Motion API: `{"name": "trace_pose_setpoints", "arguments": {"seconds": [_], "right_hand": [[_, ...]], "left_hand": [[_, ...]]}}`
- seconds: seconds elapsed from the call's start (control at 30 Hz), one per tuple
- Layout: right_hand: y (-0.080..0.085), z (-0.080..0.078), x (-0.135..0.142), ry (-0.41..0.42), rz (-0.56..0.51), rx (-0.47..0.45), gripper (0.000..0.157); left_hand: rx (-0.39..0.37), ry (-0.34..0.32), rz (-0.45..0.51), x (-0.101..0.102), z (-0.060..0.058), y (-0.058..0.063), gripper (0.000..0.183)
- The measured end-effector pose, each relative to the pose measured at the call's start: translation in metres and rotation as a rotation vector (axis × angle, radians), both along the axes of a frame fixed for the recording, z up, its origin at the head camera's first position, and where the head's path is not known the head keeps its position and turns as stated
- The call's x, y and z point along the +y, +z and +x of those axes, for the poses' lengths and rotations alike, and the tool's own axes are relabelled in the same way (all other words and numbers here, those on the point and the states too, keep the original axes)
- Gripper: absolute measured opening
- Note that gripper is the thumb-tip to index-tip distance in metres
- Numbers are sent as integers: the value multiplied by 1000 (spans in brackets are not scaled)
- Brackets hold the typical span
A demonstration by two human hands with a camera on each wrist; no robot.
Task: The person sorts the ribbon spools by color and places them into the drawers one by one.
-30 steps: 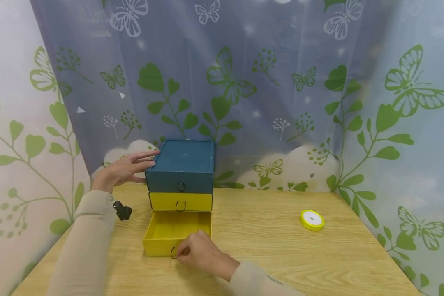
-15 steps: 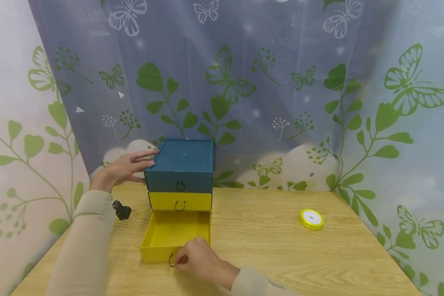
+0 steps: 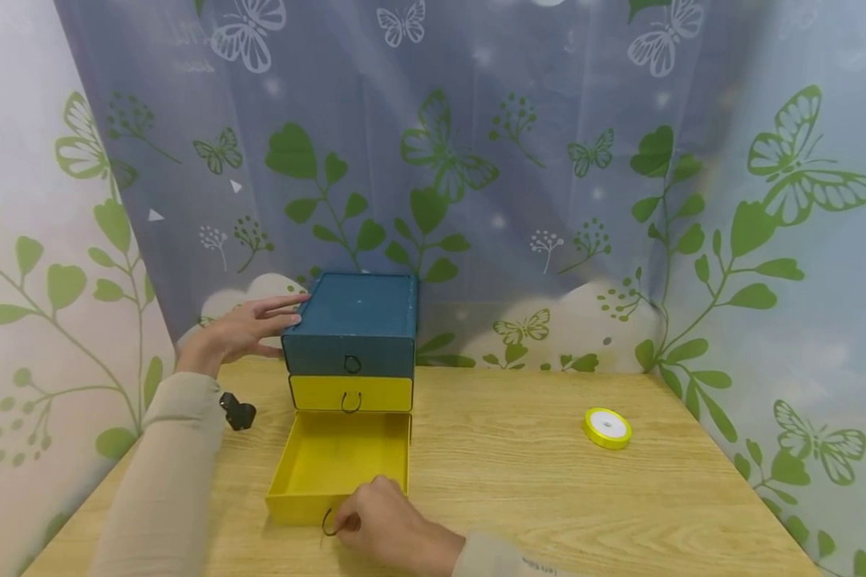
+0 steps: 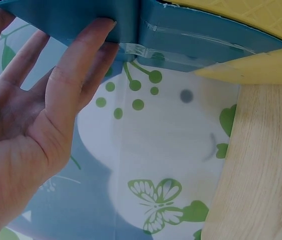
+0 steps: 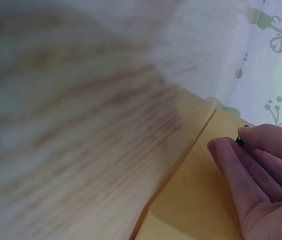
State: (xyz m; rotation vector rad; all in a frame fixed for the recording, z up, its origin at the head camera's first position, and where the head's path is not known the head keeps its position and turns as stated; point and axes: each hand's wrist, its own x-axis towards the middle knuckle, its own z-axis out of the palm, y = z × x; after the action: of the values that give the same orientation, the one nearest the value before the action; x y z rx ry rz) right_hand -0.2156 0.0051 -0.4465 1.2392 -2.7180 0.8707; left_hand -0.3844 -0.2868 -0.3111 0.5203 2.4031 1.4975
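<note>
A small chest of drawers [image 3: 361, 308] has a blue top section above two yellow drawers. Its bottom yellow drawer [image 3: 296, 510] is pulled out toward me, showing a bare inside. My right hand [image 3: 386, 525] pinches the black loop handle [image 3: 327, 524] on that drawer's front; in the right wrist view, thumb and fingertips close on a dark bit of the loop. At the chest's upper left, my left hand [image 3: 241, 330] rests with fairly straight, spread fingers [image 4: 65, 85] on the blue side. The middle yellow drawer [image 3: 310, 393] is pushed in.
A small black object [image 3: 240, 412] lies on the wooden table [image 3: 520, 481] left of the chest, beside my left sleeve. Farther right sits a yellow ribbon spool [image 3: 608, 428] with a white centre. Patterned cloth [image 3: 520, 200] hangs behind and at both sides.
The bottom drawer has slid farther out toward me, with my right hand moving along on its loop handle. My left hand stays at the chest's side.
</note>
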Motion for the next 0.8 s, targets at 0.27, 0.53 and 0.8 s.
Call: {"name": "trace_pose_setpoints", "arguments": {"seconds": [0.27, 0.53, 0.8], "right_hand": [[1, 3, 2, 21, 18, -5, 15], [1, 5, 2, 22, 28, -12, 15], [1, 5, 2, 41, 48, -12, 12]], "left_hand": [[0, 1, 8, -1, 0, -1, 73], [6, -4, -2, 0, 0, 0, 73], [7, -1, 0, 1, 0, 1, 73]]}}
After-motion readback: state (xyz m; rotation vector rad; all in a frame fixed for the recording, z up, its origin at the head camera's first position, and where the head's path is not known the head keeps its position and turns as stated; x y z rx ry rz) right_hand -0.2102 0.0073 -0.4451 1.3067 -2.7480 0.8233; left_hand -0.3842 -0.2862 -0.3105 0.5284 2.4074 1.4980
